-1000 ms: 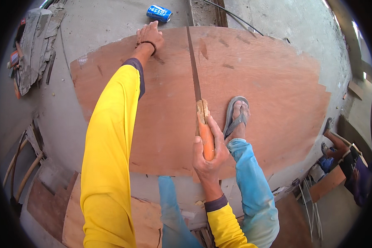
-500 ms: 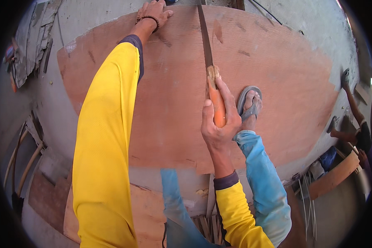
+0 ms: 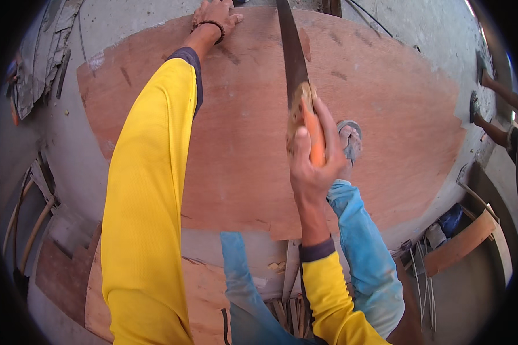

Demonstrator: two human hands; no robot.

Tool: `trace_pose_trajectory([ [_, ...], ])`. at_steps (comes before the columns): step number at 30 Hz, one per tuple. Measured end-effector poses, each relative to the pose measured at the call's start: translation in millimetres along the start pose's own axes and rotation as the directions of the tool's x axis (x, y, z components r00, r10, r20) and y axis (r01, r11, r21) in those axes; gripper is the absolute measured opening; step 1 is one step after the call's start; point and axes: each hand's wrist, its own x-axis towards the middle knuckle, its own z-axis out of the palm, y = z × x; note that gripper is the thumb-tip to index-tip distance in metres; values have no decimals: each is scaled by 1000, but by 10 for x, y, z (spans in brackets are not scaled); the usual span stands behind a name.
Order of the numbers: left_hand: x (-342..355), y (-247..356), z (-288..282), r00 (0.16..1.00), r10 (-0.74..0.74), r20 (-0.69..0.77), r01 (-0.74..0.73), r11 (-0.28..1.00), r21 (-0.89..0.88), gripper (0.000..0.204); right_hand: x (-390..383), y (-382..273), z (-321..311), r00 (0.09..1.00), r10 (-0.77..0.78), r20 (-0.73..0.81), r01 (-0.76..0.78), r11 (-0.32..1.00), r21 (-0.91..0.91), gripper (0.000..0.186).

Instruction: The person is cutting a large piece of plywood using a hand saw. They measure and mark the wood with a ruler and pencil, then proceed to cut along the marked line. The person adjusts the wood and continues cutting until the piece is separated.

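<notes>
Sawing a plywood sheet, seen from the head camera.

The right hand [image 3: 313, 167] is wrapped tight around the orange handle of a saw [image 3: 296, 75], whose blade runs toward 12 o'clock across the plywood sheet [image 3: 385, 126]. The left hand [image 3: 216, 14] lies at 11 o'clock, apparently flat with fingers spread on the sheet's far edge. A foot in a sandal [image 3: 349, 141] rests on the sheet just at 3 o'clock of the saw handle.

- One view only, worn on the head, looking steeply down over both arms
- It faces forward along the plywood sheet [image 3: 374, 115] lying on the ground
- Near enough that the sleeves fill the lower half
- The fisheye bends the sheet's edges toward the rim
</notes>
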Motion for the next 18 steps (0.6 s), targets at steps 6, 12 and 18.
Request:
trace_pose_trajectory([
  [6,29,62,-73,1000,8,-3,-8,1000,2,44,-206,-13,-62,1000,18,-1,-18,999,35,44],
  [12,51,83,-70,1000,26,6,-26,1000,6,44,519,216,281,997,-48,-57,49,999,22,38],
  [18,-16,49,-50,1000,4,-17,-4,1000,-13,45,-525,-143,-156,997,83,2,-83,997,-2,44],
])
